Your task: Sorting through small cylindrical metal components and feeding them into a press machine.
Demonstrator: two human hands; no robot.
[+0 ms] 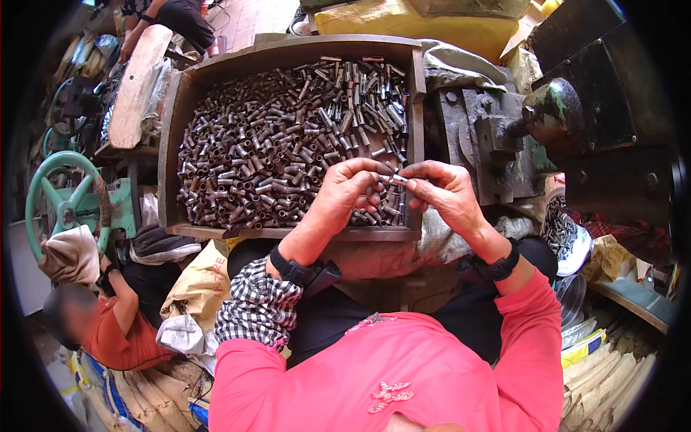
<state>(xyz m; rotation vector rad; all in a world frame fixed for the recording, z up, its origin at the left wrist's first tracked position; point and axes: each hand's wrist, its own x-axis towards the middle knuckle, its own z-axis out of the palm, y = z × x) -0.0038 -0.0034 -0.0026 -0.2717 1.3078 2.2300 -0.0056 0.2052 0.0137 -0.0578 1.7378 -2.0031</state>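
Observation:
My left hand and my right hand meet over the right front part of a wooden tray. Between their fingertips is a small metal tube, lying roughly level, with one hand pinching each end. Both hands are closed, and the fingers partly cover the piece. Under and behind them, the tray holds a heap of short dark metal tubes, many flared at one end. Toward the tray's far right corner lie longer, shinier metal pieces.
Right of the tray stands a dark, greasy machine with a rounded head. A green handwheel is at the left, above a co-worker in an orange shirt. Paper sacks lie near my left elbow. A pan of metal parts is at the right.

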